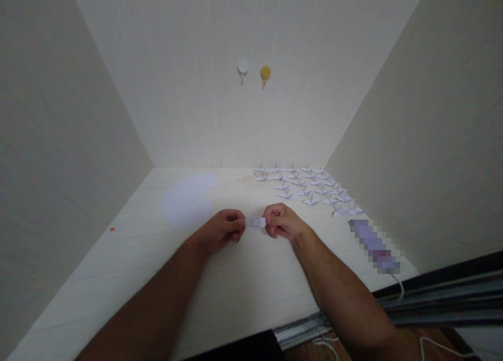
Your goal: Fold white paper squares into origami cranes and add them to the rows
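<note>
Folded ppr btwn both hands

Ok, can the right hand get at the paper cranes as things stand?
Probably yes: the right hand is near the paper cranes and nothing visible stands between them. It is pinching one end of the small white paper, though, so it would likely need to let go first.

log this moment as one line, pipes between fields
left hand: pinching one end of folded paper | right hand: pinching other end | beyond, rightward: paper cranes in loose rows
</note>
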Demonstrator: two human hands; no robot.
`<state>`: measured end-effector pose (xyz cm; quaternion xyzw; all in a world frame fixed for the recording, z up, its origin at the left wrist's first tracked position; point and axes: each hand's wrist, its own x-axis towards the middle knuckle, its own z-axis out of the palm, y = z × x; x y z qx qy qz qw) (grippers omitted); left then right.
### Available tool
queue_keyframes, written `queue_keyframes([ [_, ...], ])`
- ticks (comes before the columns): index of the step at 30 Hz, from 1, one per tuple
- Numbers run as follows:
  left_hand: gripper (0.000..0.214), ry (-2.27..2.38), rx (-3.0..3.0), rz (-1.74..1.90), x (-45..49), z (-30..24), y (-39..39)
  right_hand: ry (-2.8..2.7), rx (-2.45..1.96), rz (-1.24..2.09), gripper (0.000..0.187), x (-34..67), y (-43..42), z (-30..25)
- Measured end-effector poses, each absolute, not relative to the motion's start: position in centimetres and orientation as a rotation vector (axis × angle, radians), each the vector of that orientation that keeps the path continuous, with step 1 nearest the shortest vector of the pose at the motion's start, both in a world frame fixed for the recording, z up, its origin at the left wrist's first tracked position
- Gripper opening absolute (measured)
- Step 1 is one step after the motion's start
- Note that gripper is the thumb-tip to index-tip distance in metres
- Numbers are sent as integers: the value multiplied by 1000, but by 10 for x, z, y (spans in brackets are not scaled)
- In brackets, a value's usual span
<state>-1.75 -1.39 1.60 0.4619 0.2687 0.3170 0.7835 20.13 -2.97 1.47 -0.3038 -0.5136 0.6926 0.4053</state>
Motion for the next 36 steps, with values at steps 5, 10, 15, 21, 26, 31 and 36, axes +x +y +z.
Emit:
queue_keyframes([
  [5, 36, 447, 1016, 667, -18, 12, -14, -1294, -734, 1828, 45, 195, -31, 13],
  [10, 37, 323, 957, 710, -14, 9, -20, -1292, -629, 1901, 49, 183, -32, 8],
  [15, 43, 294, 930, 754, -11, 10, -23, -1247, -613, 1890, 51, 180, -32, 4],
  [21, 43, 475, 873, 902, -11, 16, -18, -1053, -698, 1724, 43, 189, -27, 8],
  [26, 41, 574, 911, 914, -11, 17, -17, -990, -729, 1673, 43, 191, -27, 11],
  [31, 38, 629, 970, 882, -9, 14, -16, -1001, -777, 1611, 36, 189, -26, 12],
  [36, 28, 767, 943, 1052, -6, 9, -8, -1001, -997, 1143, 29, 186, -26, 18],
])
